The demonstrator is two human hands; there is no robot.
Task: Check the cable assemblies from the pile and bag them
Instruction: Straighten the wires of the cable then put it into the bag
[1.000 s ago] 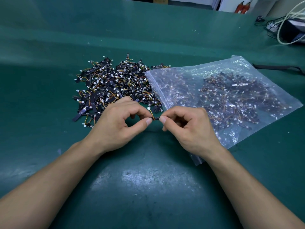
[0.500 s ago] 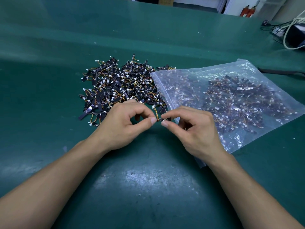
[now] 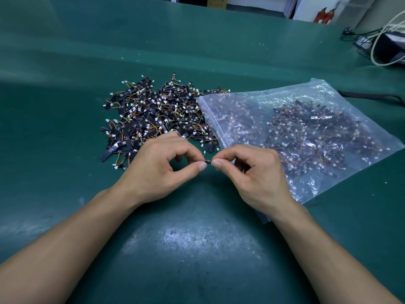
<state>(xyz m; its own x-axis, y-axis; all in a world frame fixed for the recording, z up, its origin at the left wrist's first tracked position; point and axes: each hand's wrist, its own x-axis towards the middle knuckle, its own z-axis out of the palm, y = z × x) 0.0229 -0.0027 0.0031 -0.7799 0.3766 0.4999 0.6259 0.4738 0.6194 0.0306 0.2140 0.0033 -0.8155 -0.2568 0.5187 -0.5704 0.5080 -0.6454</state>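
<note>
One small cable assembly [image 3: 208, 161] is being held just above the green mat [image 3: 65, 62], near the middle of the view. Only a short dark piece of it is showing between the fingertips of the two hands.

The left hand [image 3: 162, 167] is pinching its 9 o'clock end between thumb and forefinger, with the other fingers curling loosely toward the palm. The right hand [image 3: 254, 174] is pinching the 3 o'clock end the same way, its remaining fingers folding inward. Both thumbnails are facing the viewer and nearly meeting.

At 11 o'clock from the held piece, the pile [image 3: 157, 119] of loose assemblies is lying on the mat, a tangle of black strips, orange and yellow wires and white connectors. The left hand's knuckles are overlapping the pile's near edge.

At 2 o'clock, a clear zip bag [image 3: 328, 102] is lying flat, holding many more assemblies. Its sealing edge is touching the pile's 3 o'clock side. The right hand and wrist are covering part of the bag's near edge.

Farther out at 2 o'clock, a black strap [image 3: 368, 96] is lying just beyond the bag. At the mat's far 1 o'clock corner, white cords [image 3: 382, 41] are looping over a black unit [image 3: 392, 49]. Beyond the mat's far edge, two red extinguishers [image 3: 324, 16] are standing.
</note>
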